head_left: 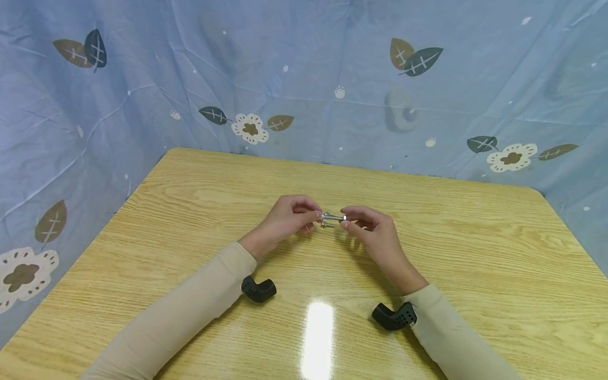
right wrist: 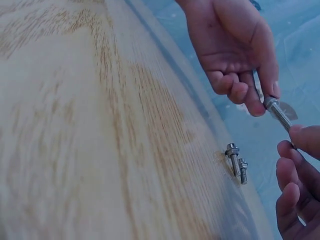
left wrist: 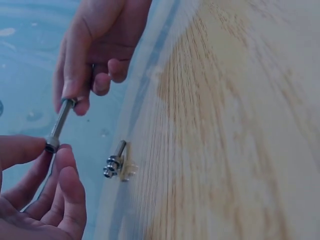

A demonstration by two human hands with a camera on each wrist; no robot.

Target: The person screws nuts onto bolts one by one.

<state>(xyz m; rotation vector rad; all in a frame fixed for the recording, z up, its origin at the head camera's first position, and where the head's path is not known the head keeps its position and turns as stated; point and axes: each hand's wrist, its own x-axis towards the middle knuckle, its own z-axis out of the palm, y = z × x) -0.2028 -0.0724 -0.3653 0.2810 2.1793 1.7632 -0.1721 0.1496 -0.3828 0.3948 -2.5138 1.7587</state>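
A silvery threaded bolt [right wrist: 281,114] spans the space between my two hands above the table. My left hand [head_left: 288,217] pinches a thicker nut-like ring [left wrist: 52,144] at one end, between thumb and index finger. At the opposite end, the right hand [head_left: 376,232] grips the bolt with thumb and fingertips, partly covering its head. Below and beside the fingers, two smaller bolts lie close together on the wood: a larger one [right wrist: 233,156] and a slimmer one [right wrist: 243,171], each with collar-like rings near its head.
The wood-grain table [head_left: 475,253] reaches a blue patterned curtain [head_left: 304,79] along its far side. Black curved wrist mounts [head_left: 258,290] sit on both sleeves. A bright light reflection [head_left: 317,338] lies on the near tabletop.
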